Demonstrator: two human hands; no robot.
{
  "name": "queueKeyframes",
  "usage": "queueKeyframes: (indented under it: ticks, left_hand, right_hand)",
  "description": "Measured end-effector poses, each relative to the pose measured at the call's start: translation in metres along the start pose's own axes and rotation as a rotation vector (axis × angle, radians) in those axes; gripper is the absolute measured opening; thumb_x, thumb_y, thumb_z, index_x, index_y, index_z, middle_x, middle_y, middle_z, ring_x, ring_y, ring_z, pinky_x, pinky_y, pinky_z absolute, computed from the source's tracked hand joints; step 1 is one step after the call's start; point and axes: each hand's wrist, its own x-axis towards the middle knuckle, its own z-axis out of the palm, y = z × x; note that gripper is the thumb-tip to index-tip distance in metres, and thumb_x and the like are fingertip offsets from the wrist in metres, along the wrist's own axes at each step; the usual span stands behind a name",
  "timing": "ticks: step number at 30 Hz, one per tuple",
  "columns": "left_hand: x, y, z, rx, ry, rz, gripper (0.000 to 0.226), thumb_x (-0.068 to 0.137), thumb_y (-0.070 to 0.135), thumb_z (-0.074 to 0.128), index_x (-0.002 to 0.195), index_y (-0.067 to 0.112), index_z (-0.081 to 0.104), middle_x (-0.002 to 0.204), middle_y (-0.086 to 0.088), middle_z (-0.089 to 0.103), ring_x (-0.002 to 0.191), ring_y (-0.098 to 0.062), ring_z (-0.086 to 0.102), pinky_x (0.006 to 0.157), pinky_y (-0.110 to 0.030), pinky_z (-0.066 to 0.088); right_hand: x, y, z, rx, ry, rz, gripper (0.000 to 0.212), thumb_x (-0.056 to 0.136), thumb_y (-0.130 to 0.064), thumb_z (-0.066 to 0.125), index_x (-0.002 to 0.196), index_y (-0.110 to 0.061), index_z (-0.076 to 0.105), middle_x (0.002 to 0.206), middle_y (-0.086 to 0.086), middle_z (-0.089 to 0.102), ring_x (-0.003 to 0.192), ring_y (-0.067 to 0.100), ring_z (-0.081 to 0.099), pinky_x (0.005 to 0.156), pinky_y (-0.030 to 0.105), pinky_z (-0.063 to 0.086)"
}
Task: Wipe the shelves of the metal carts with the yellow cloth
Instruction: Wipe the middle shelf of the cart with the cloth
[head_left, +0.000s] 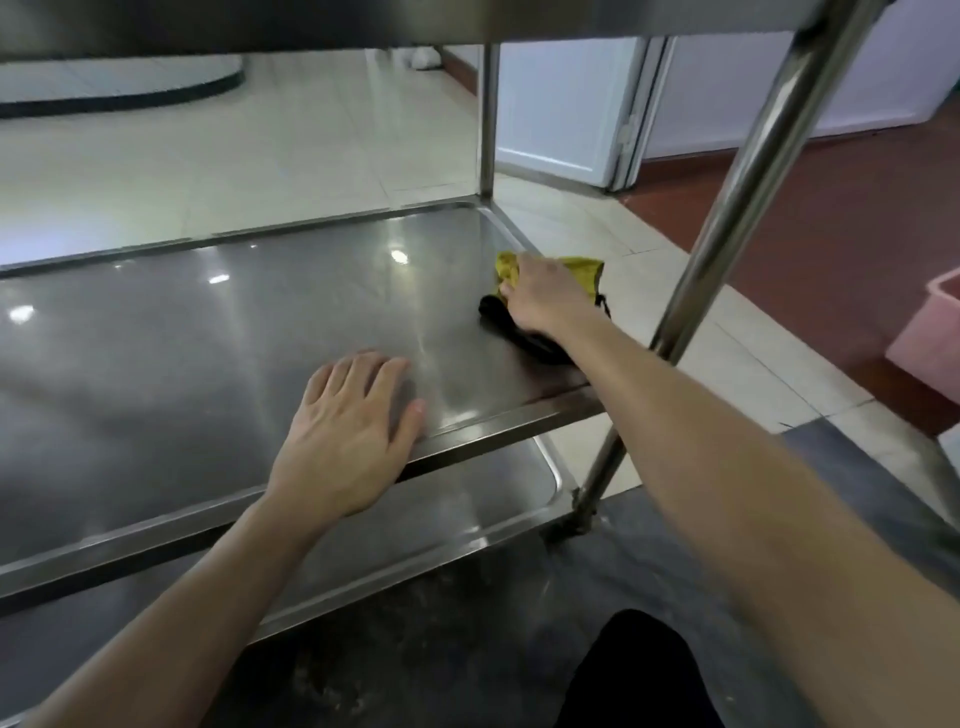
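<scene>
A steel cart's middle shelf (218, 332) fills the view, shiny and flat. My right hand (545, 299) grips the bunched yellow cloth (582, 270) on the shelf's right edge, near the far right corner. The cloth sticks out past my fingers and over the rim. My left hand (348, 436) lies flat with fingers spread on the shelf's near edge, holding nothing. A lower shelf (467, 519) shows beneath, and the underside of the top shelf (311, 21) runs overhead.
A slanted steel post (748, 171) crosses at the right, close to my right forearm. A second upright post (488, 119) stands at the far corner. A pink bin (930, 332) sits on the floor at the right. A white door (561, 104) stands behind.
</scene>
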Motion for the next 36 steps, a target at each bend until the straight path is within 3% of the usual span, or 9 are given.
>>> queueKeyframes:
  ticks: [8, 16, 19, 22, 25, 27, 30, 33, 36]
  left_hand:
    - [-0.003, 0.004, -0.003, 0.019, 0.038, -0.035, 0.063, 0.109, 0.052, 0.031, 0.161, 0.018, 0.039, 0.162, -0.007, 0.044, 0.160, -0.025, 0.028, 0.131, -0.045, 0.021]
    - [-0.003, 0.007, -0.004, 0.013, 0.069, -0.020, 0.063, 0.109, 0.053, 0.031, 0.159, 0.015, 0.041, 0.161, -0.010, 0.046, 0.158, -0.028, 0.031, 0.131, -0.049, 0.023]
    - [-0.001, 0.008, -0.006, -0.024, 0.110, -0.010, 0.060, 0.110, 0.051, 0.036, 0.157, 0.014, 0.043, 0.157, -0.011, 0.050, 0.154, -0.029, 0.037, 0.128, -0.050, 0.028]
    - [-0.012, 0.013, -0.018, -0.196, 0.197, 0.100, 0.045, 0.110, 0.034, 0.048, 0.150, 0.014, 0.051, 0.148, -0.008, 0.056, 0.141, -0.028, 0.049, 0.120, -0.047, 0.040]
    - [-0.054, 0.012, -0.037, -0.489, 0.274, 0.074, 0.047, 0.104, 0.018, 0.063, 0.149, 0.021, 0.052, 0.143, 0.006, 0.057, 0.128, -0.016, 0.057, 0.097, -0.042, 0.059]
    - [-0.097, -0.001, -0.040, -0.625, 0.260, 0.044, 0.058, 0.097, 0.017, 0.073, 0.150, 0.022, 0.051, 0.143, 0.010, 0.060, 0.125, -0.013, 0.063, 0.098, -0.039, 0.059]
    - [-0.157, -0.035, -0.038, -0.842, 0.109, -0.027, 0.063, 0.091, 0.032, 0.077, 0.149, 0.023, 0.054, 0.138, 0.008, 0.068, 0.128, -0.020, 0.066, 0.108, -0.038, 0.053]
    - [-0.199, -0.074, -0.036, -0.922, 0.080, -0.045, 0.035, 0.094, 0.035, 0.074, 0.126, 0.021, 0.072, 0.126, 0.010, 0.074, 0.122, -0.015, 0.069, 0.107, -0.033, 0.053]
    - [-0.234, -0.105, -0.035, -0.936, 0.100, -0.165, 0.023, 0.097, 0.030, 0.073, 0.110, 0.011, 0.074, 0.108, 0.001, 0.075, 0.105, -0.008, 0.071, 0.095, -0.026, 0.056]
  right_hand:
    - [0.058, -0.013, 0.004, -0.015, 0.023, -0.047, 0.058, 0.112, -0.032, 0.045, 0.164, -0.011, 0.030, 0.139, 0.022, 0.064, 0.124, 0.042, 0.059, 0.095, 0.044, 0.047]
    - [-0.064, 0.021, 0.005, -0.066, 0.106, -0.046, 0.047, 0.114, -0.037, 0.044, 0.148, -0.004, 0.045, 0.133, 0.024, 0.064, 0.126, 0.040, 0.055, 0.100, 0.046, 0.043]
    - [-0.107, 0.018, -0.006, 0.018, 0.106, 0.004, 0.040, 0.113, -0.041, 0.046, 0.137, -0.010, 0.051, 0.126, 0.019, 0.068, 0.120, 0.039, 0.060, 0.084, 0.042, 0.041]
    - [-0.142, -0.006, -0.038, 0.129, -0.027, -0.013, 0.042, 0.111, -0.051, 0.047, 0.137, -0.019, 0.055, 0.129, 0.011, 0.068, 0.119, 0.036, 0.063, 0.088, 0.041, 0.046]
    - [-0.192, -0.044, -0.051, 0.426, -0.182, -0.186, 0.034, 0.108, -0.053, 0.053, 0.131, -0.030, 0.063, 0.125, -0.003, 0.071, 0.117, 0.021, 0.065, 0.096, 0.035, 0.047]
    - [-0.229, -0.071, -0.041, 0.612, -0.265, -0.294, 0.023, 0.108, -0.047, 0.058, 0.118, -0.028, 0.066, 0.109, -0.007, 0.072, 0.104, 0.013, 0.067, 0.091, 0.032, 0.050]
    - [-0.262, -0.109, -0.013, 0.795, -0.379, -0.424, 0.028, 0.105, -0.041, 0.061, 0.122, -0.019, 0.067, 0.110, -0.005, 0.072, 0.105, 0.011, 0.067, 0.094, 0.028, 0.051]
    - [-0.271, -0.144, 0.028, 0.906, -0.551, -0.485, 0.037, 0.102, -0.043, 0.064, 0.125, -0.013, 0.066, 0.111, -0.004, 0.069, 0.107, 0.012, 0.064, 0.099, 0.031, 0.050]
    - [-0.273, -0.174, 0.072, 0.944, -0.728, -0.503, 0.045, 0.102, -0.039, 0.066, 0.136, -0.010, 0.062, 0.126, 0.010, 0.067, 0.119, 0.024, 0.064, 0.107, 0.037, 0.050]
